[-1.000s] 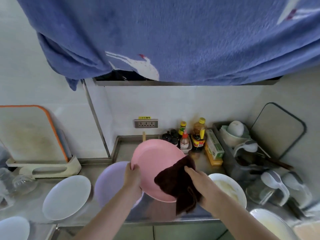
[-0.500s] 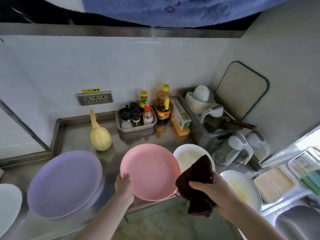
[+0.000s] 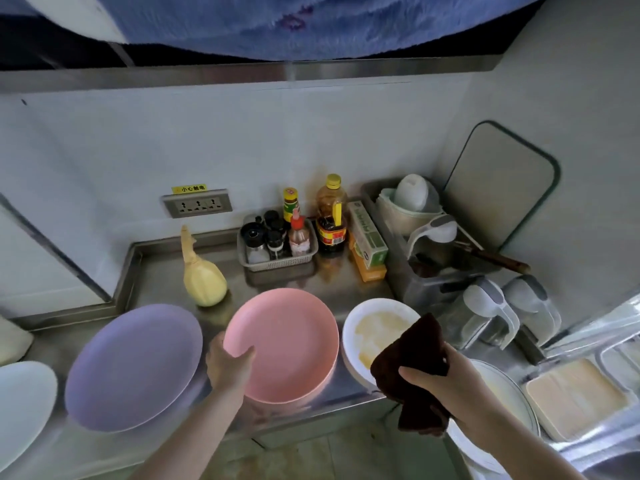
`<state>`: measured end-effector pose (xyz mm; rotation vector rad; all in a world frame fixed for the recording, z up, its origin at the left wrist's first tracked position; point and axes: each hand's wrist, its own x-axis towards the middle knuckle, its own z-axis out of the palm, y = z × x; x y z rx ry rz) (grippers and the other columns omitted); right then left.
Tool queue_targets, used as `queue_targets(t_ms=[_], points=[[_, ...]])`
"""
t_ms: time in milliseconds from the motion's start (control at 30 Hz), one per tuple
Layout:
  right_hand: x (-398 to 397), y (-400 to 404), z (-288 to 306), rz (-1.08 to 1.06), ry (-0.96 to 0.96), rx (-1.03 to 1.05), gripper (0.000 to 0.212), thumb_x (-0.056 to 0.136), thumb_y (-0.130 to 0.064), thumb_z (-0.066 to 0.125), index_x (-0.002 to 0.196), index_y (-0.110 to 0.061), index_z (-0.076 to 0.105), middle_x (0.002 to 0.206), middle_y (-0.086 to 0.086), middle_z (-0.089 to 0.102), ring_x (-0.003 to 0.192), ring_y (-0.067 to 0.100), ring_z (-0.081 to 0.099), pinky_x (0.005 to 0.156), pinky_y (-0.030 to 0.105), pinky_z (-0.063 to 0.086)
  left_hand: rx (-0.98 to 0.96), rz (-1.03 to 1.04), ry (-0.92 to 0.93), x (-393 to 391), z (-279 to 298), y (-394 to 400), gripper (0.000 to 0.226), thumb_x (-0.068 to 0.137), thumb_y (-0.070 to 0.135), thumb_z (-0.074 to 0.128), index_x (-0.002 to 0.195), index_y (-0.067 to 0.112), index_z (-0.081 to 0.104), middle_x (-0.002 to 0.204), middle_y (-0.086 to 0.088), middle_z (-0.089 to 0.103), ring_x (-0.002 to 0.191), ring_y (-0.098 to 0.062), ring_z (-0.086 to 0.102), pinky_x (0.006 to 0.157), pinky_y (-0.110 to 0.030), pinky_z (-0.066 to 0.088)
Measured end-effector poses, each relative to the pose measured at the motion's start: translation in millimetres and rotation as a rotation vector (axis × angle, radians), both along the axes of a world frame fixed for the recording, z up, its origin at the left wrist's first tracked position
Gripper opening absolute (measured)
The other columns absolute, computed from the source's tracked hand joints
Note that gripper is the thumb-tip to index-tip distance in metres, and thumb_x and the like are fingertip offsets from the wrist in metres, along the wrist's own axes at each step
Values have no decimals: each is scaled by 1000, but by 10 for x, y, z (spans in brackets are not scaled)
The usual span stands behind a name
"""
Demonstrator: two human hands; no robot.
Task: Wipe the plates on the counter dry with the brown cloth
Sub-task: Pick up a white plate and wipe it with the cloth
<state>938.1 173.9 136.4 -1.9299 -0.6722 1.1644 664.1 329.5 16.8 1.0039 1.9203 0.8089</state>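
A pink plate (image 3: 287, 344) lies low over the steel counter (image 3: 162, 268) near its front edge, and my left hand (image 3: 230, 367) grips its left rim. To its right my right hand (image 3: 436, 379) holds the bunched brown cloth (image 3: 412, 365) above a white plate (image 3: 372, 332) with a yellowish inside. A purple plate (image 3: 135, 365) rests on the counter at the left, with a white plate (image 3: 20, 407) further left. Another white plate (image 3: 502, 400) sits under my right forearm.
A yellow gourd-shaped thing (image 3: 202, 275), a basket of small condiment bottles (image 3: 277, 244), an oil bottle (image 3: 331, 216) and a green box (image 3: 367, 235) line the back. A dish rack (image 3: 426, 244), clear jugs (image 3: 485, 313) and a lidded tray (image 3: 575, 400) crowd the right.
The pink plate has come down from tilted upright to nearly flat on the counter. My right hand has drawn the cloth off it to the right. The view swung right and down.
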Motion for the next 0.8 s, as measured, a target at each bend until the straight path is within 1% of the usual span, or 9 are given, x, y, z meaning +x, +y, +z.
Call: queue_targets(t_ms=[67, 233, 333, 433, 500, 600, 667, 767, 800], points=[[127, -22, 10, -15, 38, 22, 46, 68, -7, 83, 108, -19, 64, 101, 4, 74, 96, 24, 69, 91, 49, 54, 86, -75, 103, 178, 74, 32, 57, 76, 12, 76, 129, 9, 55, 129, -17, 60, 118, -38, 55, 101, -48, 46], [407, -147, -72, -75, 60, 38, 37, 70, 1, 81, 99, -17, 66, 97, 9, 74, 94, 27, 69, 92, 51, 53, 120, -386, 5, 1001, 239, 106, 40, 87, 11, 66, 126, 7, 58, 125, -10, 66, 116, -27, 61, 98, -34, 46], [572, -273, -180, -114, 6, 39, 35, 67, 5, 82, 95, -10, 68, 91, 12, 75, 92, 29, 69, 91, 50, 52, 74, -680, 150, 1499, 114, 189, 51, 87, 16, 65, 136, 6, 53, 136, -12, 60, 129, -27, 54, 106, -33, 41], [696, -391, -261, -138, -10, 40, 36, 66, 8, 82, 92, -12, 68, 87, 9, 74, 90, 27, 69, 88, 44, 54, -20, -883, 430, 1834, -68, 312, 59, 91, 28, 59, 145, 11, 41, 146, -8, 52, 135, -27, 45, 108, -34, 38], [765, -464, -294, -140, -8, 40, 36, 65, 9, 81, 90, -13, 67, 82, 4, 74, 86, 21, 70, 78, 32, 55, -63, -941, 694, 1957, -148, 360, 49, 94, 33, 53, 139, 16, 45, 139, -6, 55, 132, -28, 45, 103, -38, 37], [873, -572, -315, -115, 1, 42, 36, 67, 6, 81, 90, -19, 68, 71, -5, 75, 68, 0, 69, 57, 8, 49, -56, -978, 949, 2048, -182, 379, 33, 94, 27, 50, 125, 18, 56, 125, -5, 64, 124, -28, 50, 99, -37, 37], [919, -632, -321, -111, -18, 39, 36, 68, 3, 81, 91, -21, 68, 71, -10, 75, 67, -1, 69, 57, 7, 49, -64, -1007, 1015, 2069, -206, 386, 30, 92, 20, 50, 120, 20, 59, 121, -3, 66, 123, -26, 51, 98, -36, 36], [956, -695, -317, -147, -26, 33, 35, 68, 2, 82, 91, -20, 68, 73, -9, 76, 70, 6, 71, 65, 19, 54, -84, -1026, 1005, 2091, -168, 390, 30, 91, 16, 48, 119, 19, 58, 123, -4, 65, 124, -28, 50, 97, -35, 37], [965, -711, -305, -163, -21, 30, 34, 69, 3, 81, 90, -21, 68, 72, -10, 75, 69, 6, 71, 63, 19, 54, -65, -1031, 977, 2096, -146, 378, 29, 92, 16, 46, 120, 16, 56, 124, -6, 64, 123, -29, 51, 95, -35, 38]])
